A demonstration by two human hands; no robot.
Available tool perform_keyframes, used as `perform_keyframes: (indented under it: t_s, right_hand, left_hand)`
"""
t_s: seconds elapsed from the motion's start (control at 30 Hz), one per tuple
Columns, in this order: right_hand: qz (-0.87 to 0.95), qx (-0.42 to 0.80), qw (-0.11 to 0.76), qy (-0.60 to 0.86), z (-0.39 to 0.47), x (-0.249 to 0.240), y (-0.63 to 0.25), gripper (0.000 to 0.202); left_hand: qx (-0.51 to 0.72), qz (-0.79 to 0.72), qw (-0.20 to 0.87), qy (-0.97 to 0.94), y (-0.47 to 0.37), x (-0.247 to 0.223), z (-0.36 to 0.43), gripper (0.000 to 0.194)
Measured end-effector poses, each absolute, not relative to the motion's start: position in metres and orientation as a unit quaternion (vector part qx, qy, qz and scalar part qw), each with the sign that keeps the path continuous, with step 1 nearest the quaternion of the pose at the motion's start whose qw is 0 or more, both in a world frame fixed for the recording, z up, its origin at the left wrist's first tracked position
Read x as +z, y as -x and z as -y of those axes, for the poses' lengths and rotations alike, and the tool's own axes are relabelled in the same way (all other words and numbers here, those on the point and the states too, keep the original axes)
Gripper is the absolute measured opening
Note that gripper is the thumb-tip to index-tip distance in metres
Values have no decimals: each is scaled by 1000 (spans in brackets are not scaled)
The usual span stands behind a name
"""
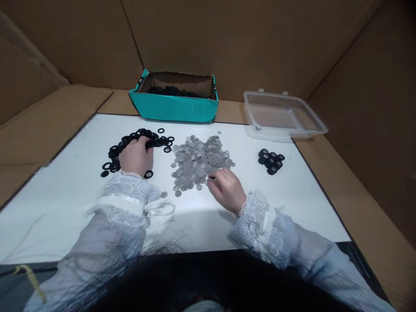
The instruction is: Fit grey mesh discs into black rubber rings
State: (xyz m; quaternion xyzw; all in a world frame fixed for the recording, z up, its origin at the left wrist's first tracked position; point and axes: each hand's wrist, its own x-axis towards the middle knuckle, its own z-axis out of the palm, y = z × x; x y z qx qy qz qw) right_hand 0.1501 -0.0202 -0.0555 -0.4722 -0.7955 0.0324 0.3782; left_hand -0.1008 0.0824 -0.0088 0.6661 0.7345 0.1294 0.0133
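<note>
On the white board, my left hand [136, 156] reaches into a heap of black rings [125, 141], its fingers bent down among them; what the fingertips hold is hidden. My right hand [227, 188] is at the lower right edge of a pile of grey discs [195, 160], thumb and fingers pinched together over something too small to make out. A single black ring [148, 174] lies beside my left wrist. Farther right sits a small cluster of black rings with grey centres [271, 161], touched by neither hand.
A teal box [177, 108] holding more black rings stands behind the piles. To its right is a clear plastic container [286, 130]. Cardboard walls [260, 43] enclose the back and sides. A loose grey disc [164, 195] lies by my left cuff.
</note>
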Motion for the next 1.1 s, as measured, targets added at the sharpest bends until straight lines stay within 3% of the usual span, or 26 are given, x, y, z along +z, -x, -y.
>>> perform_keyframes:
  t_s: [0.13, 0.3, 0.47, 0.57, 0.7, 0.83, 1.1]
  right_hand:
    - [785, 72, 370, 492, 19, -55, -149, 14]
    - [707, 196, 444, 515, 21, -48, -151, 10]
    - [579, 461, 462, 489, 22, -40, -149, 24]
    - [550, 526, 443, 474, 23, -38, -147, 21]
    - [503, 550, 434, 507, 23, -39, -148, 19]
    - [460, 564, 442, 524, 22, -41, -150, 23]
    - [476, 547, 443, 527, 22, -39, -152, 21]
  left_hand:
    - [146, -730, 28, -667, 109, -6, -86, 33]
    - [210, -692, 40, -689, 93, 11, -65, 40]
    - [232, -412, 113, -874, 46, 3, -19, 27]
    - [187, -320, 175, -912, 31, -7, -7, 24]
    - [158, -412, 244, -864, 50, -2, -21, 40]
    - [47, -570, 212, -793, 80, 9, -46, 36]
    - [47, -516, 178, -836, 72, -6, -47, 24]
